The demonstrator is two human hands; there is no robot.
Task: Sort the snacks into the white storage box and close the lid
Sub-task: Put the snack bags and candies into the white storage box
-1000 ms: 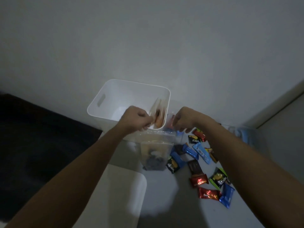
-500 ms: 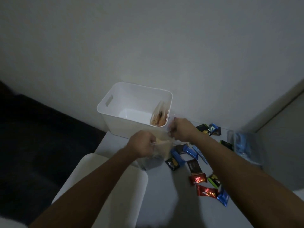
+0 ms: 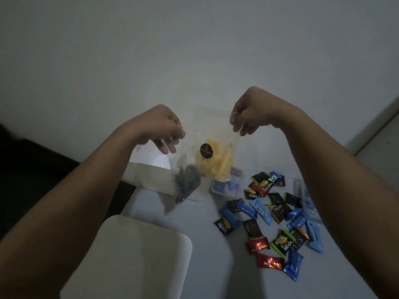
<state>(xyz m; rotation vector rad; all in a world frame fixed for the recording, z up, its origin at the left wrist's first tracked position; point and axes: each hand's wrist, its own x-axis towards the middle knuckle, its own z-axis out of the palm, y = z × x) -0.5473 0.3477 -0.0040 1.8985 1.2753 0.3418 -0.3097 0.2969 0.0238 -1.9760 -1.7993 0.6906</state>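
Note:
My left hand (image 3: 159,124) and my right hand (image 3: 250,111) are raised above the table, both pinching clear plastic. A clear bag of yellow snack sticks (image 3: 218,162) with a round black label hangs from my right hand's fingers. A clear bag of dark snacks (image 3: 186,183) hangs lower, under my left hand. The white storage box (image 3: 149,176) stands behind my left forearm, mostly hidden. Its white lid (image 3: 129,255) lies flat at the near left. Several small wrapped snacks (image 3: 265,212) in blue, red and black lie scattered on the table to the right.
A small clear tub (image 3: 224,187) with blue packets sits behind the hanging bags. Another clear container (image 3: 306,203) lies under my right forearm. The white table (image 3: 216,277) stands against a plain wall; a dark floor lies to the left.
Both hands have risen from table level in front of the box, lifting the clear bags into the air. The view has shifted, so the box is now mostly hidden behind my left arm.

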